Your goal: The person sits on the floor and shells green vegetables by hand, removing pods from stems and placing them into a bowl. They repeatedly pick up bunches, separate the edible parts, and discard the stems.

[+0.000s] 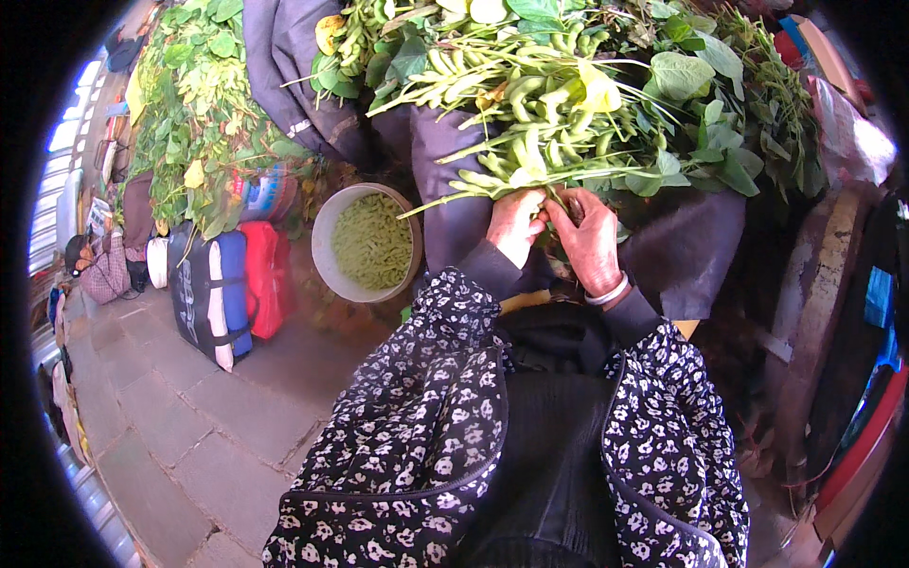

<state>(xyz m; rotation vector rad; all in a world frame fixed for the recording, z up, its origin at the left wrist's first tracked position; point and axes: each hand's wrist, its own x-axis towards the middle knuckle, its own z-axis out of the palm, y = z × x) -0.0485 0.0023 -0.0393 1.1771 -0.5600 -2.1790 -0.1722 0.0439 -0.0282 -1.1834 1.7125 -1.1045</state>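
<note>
My left hand is closed on a leafy soybean stalk hung with green pods, just above my lap. Close beside it, my right hand, with a white bangle at the wrist, pinches at the same spot, thumb and fingers together on a thin green piece. Their fingertips nearly touch, and the fingers partly hide what is between them. A heap of soybean plants with plump pods lies across my knees. To the left, a white plastic bucket holds many loose green pods.
A larger pile of soybean plants lies at the far left beside a person's dark-trousered leg. A black, blue and red bag rests on the paving. A worn wooden edge curves at the right. Another person sits farther off.
</note>
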